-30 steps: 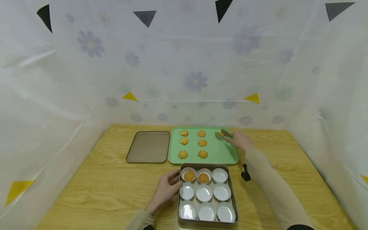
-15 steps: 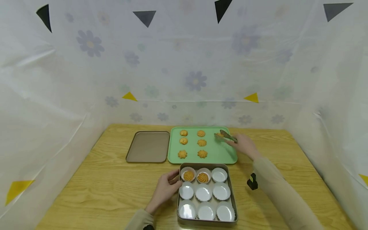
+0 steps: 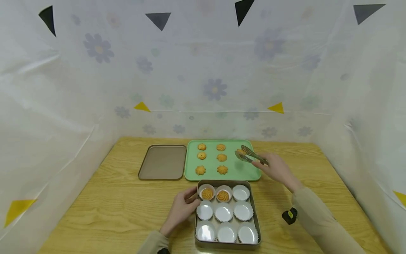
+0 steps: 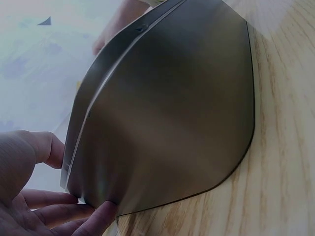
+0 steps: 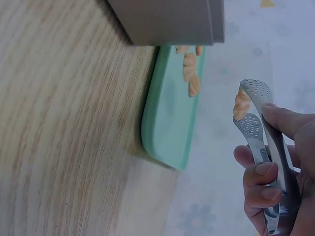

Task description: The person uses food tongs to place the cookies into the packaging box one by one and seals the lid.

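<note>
Right hand: it grips the metal tongs, pinching the two arms together.
Held cookie: it sits between the tong tips, up off the green tray, toward that tray's far right corner.
Squeeze: soft but steady seems best; a hard pinch could crack the cookie and a weak one could drop it.
Path: slow and level looks wise, with the tongs high above the six tray cookies and any rim.
Left hand: its loose fingers rest on the left edge of the tin, near the far corner; this should help stop sliding.
Paper cups: nine stand in the tin, three by three; the far left corner cup and the one beside it hold swirly cookies.
Table: yellow wood; green tray by the far edge, brown tray just beside its left edge, tin by the near edge.
Room: white sheets with pale flowers stand around, with yellow triangles and dark triangles on them.
</note>
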Available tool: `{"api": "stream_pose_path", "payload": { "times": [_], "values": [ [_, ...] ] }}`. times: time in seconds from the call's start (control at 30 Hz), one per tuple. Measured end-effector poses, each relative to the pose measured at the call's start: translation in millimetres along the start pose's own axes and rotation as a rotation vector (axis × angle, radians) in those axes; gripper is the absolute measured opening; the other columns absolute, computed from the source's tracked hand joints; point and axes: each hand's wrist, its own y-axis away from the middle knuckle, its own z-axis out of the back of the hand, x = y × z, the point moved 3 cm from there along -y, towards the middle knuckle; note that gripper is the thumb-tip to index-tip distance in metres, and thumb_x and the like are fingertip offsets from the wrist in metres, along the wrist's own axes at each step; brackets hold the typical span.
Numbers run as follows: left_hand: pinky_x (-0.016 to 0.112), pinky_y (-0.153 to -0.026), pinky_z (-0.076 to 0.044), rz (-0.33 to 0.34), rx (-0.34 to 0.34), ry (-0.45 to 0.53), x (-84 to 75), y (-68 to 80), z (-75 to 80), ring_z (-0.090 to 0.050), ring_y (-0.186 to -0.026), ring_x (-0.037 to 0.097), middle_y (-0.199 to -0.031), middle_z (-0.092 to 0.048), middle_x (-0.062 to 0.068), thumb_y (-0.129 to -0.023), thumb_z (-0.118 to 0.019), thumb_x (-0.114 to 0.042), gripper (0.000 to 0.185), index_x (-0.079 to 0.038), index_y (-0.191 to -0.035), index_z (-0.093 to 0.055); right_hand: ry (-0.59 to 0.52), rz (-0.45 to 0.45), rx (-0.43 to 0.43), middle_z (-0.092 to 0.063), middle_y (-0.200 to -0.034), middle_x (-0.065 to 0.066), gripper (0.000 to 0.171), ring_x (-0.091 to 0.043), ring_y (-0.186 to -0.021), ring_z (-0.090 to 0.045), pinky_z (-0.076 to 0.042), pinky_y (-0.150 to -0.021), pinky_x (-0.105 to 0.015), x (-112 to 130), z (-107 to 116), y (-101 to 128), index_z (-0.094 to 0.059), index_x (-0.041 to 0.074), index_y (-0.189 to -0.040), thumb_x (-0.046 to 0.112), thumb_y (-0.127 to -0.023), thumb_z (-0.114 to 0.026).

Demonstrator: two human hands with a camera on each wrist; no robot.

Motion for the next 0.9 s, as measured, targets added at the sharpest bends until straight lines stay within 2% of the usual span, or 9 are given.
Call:
{"api": "stream_pose_path", "payload": {
  "times": [0.2, 0.3, 0.53, 0.9],
  "values": [
    [0.035, -0.102, -0.057, 0.003, -0.009, 0.002, 0.2, 1.1, 0.6, -0.054, -0.128, 0.052, -0.14, -0.051, 0.04, -0.086, -0.06, 0.005, 0.053, 0.02, -0.136, -0.049, 0.01, 0.024, -0.03, -0.069, -0.085, -0.002, 0.034, -0.01, -0.065, -0.049, -0.038, -0.053, -0.023, 11, 4, 18, -0.073, 0.004, -0.115, 0.032, -0.098, -0.065],
    [0.034, -0.101, -0.057, 0.006, -0.01, 0.001, 0.8, 1.0, 0.6, -0.055, -0.128, 0.051, -0.14, -0.051, 0.039, -0.086, -0.06, 0.005, 0.053, 0.02, -0.135, -0.049, 0.024, 0.033, -0.044, -0.068, -0.085, 0.0, 0.041, -0.009, -0.066, -0.047, -0.035, -0.054, -0.022, 18, 5, 26, -0.069, 0.002, -0.125, 0.033, -0.097, -0.066],
    [0.035, -0.102, -0.057, 0.009, -0.006, -0.005, 1.3, 0.7, 0.3, -0.055, -0.128, 0.051, -0.14, -0.051, 0.039, -0.086, -0.06, 0.005, 0.053, 0.02, -0.136, -0.049, 0.035, 0.072, -0.066, -0.059, -0.077, 0.008, 0.025, -0.004, -0.057, -0.033, -0.028, -0.049, -0.018, 28, 4, 42, -0.074, 0.011, -0.108, 0.032, -0.096, -0.068],
    [0.035, -0.102, -0.057, 0.015, -0.005, -0.009, -0.8, 0.4, -0.5, -0.056, -0.127, 0.051, -0.14, -0.051, 0.039, -0.087, -0.06, 0.004, 0.053, 0.019, -0.136, -0.049, 0.048, 0.104, -0.081, -0.061, -0.08, 0.01, 0.03, 0.001, -0.057, -0.033, -0.031, -0.049, -0.017, 39, 4, 63, -0.073, 0.01, -0.116, 0.031, -0.095, -0.069]
  ]
}}
